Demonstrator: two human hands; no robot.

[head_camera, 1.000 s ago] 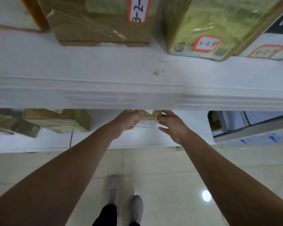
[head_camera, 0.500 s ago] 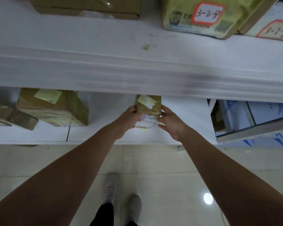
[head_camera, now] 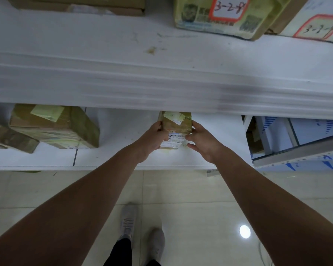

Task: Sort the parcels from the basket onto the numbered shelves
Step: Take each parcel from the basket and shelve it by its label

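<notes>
A small brown taped parcel [head_camera: 175, 125] with a white shipping label stands on the lower white shelf [head_camera: 123, 156], its top just under the edge of the shelf above. My left hand [head_camera: 152, 137] grips its left side and my right hand [head_camera: 202, 140] holds its right side, thumb and fingers curled round the edges. No basket is in view.
Two brown boxes [head_camera: 52, 127] lie on the lower shelf at the left. The upper shelf [head_camera: 161, 60] carries boxes with red-framed labels reading 3-2-8 [head_camera: 225, 14]. A white and blue carton [head_camera: 300, 139] sits at the right. Tiled floor and my shoes are below.
The view has tilted down, so the parcel shows more fully below the upper shelf. Both hands stay on its sides and it sits a little nearer the shelf surface.
</notes>
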